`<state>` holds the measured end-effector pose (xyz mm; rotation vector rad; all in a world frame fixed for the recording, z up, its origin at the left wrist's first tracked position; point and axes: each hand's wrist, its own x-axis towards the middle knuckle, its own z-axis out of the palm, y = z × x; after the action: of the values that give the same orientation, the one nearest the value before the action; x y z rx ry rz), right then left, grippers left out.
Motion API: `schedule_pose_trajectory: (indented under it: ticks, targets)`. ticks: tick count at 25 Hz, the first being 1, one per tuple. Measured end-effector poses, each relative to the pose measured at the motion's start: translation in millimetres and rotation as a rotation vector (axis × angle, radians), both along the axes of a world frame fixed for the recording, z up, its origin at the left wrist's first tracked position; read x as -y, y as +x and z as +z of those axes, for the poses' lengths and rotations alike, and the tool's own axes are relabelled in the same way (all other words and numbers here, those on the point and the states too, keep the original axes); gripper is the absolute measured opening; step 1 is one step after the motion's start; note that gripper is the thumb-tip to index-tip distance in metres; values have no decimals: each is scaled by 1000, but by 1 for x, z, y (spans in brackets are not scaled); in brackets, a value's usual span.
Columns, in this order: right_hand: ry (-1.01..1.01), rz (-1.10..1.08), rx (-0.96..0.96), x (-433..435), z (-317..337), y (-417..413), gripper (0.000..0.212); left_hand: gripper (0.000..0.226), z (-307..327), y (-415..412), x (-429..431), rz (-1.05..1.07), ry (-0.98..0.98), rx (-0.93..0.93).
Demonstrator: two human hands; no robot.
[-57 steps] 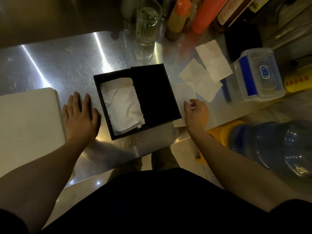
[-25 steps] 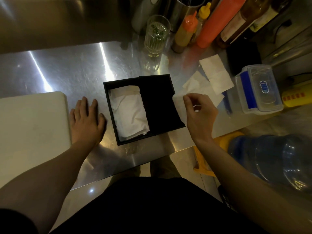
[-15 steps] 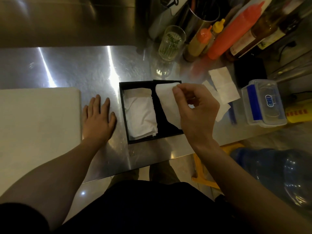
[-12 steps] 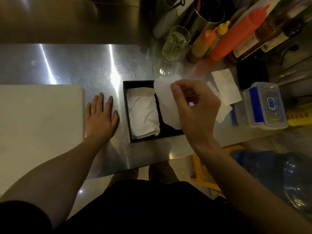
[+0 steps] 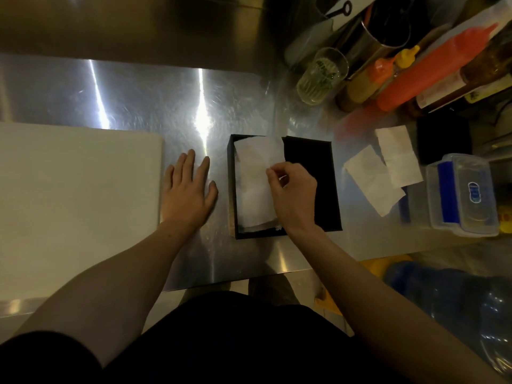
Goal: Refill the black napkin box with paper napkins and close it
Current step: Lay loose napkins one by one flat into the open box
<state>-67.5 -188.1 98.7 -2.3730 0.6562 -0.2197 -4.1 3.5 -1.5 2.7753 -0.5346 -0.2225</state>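
The open black napkin box (image 5: 313, 189) sits on the steel counter, its left half filled with white paper napkins (image 5: 253, 212). My right hand (image 5: 293, 195) hovers over the box, thumb and finger pinched on the edge of the top napkin (image 5: 259, 156), which lies over the stack. My left hand (image 5: 188, 195) rests flat on the counter just left of the box, fingers spread. Two loose napkins (image 5: 371, 178) (image 5: 399, 159) lie to the right of the box.
A white cutting board (image 5: 74, 195) covers the counter's left. At the back right stand a glass (image 5: 322, 74), sauce bottles (image 5: 426, 70) and a metal canister (image 5: 385, 31). A clear plastic container (image 5: 462, 195) sits at the right edge; a water jug (image 5: 454, 306) is below.
My right hand picked a napkin up from the counter right of the box, carried it left over the box and laid it on the stack. My left hand stayed flat.
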Motion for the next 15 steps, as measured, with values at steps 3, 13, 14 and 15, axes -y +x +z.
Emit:
schedule_pose_trajectory:
  ticks: [3, 13, 14, 15]
  targets:
    - [-62, 39, -86, -4, -12, 3, 18, 58, -1, 0, 0, -1, -11, 7]
    - [-347, 303, -404, -11, -12, 17, 36, 59, -4, 2, 1, 7, -1, 9]
    - [-377, 320, -358, -11, -16, 17, 39, 59, -4, 2, 1, 8, -2, 9]
    - [-408, 345, -317, -11, -20, 17, 42, 59, -4, 2, 0, 8, -1, 9]
